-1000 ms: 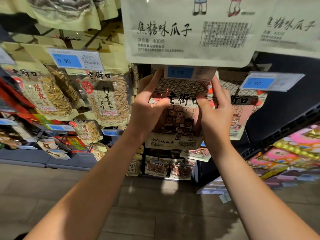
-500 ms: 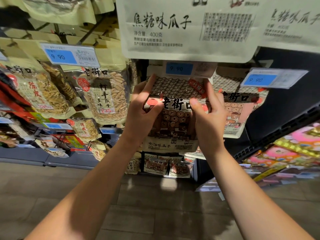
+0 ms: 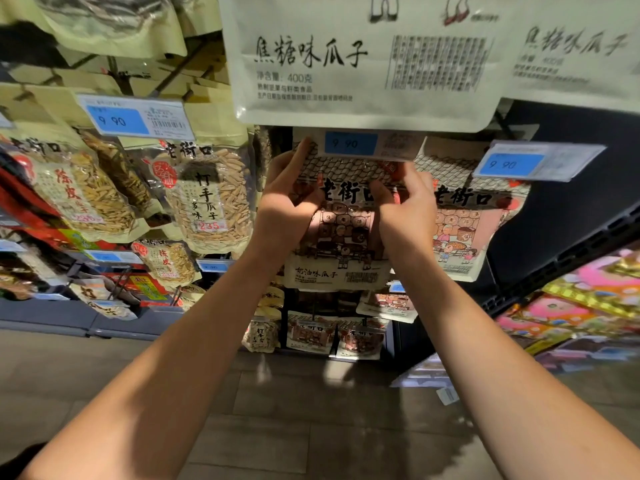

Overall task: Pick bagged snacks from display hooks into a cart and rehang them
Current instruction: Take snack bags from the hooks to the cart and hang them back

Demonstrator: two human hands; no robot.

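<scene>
A pink-and-cream bag of sunflower seeds (image 3: 341, 244) with a drawn shopfront hangs at the middle hook, its top edge tucked behind a blue 9.90 price tag (image 3: 351, 143). My left hand (image 3: 289, 199) grips the bag's left side, fingers reaching up to its top corner. My right hand (image 3: 407, 206) holds the bag's right side, thumb on the front and fingers curled at the upper edge. The hook itself is hidden behind the tag. No cart is in view.
A matching bag (image 3: 464, 223) hangs just to the right. A large cream 400 g bag (image 3: 363, 64) overhangs from the row above. Clear bags of seeds (image 3: 207, 199) hang to the left. More bags sit on lower hooks (image 3: 336, 334). Colourful packs (image 3: 588, 299) fill the right shelf.
Both hands have kept hold of the bag at the hook. My right fingers have curled in at the bag's upper edge, and the view has shifted slightly.
</scene>
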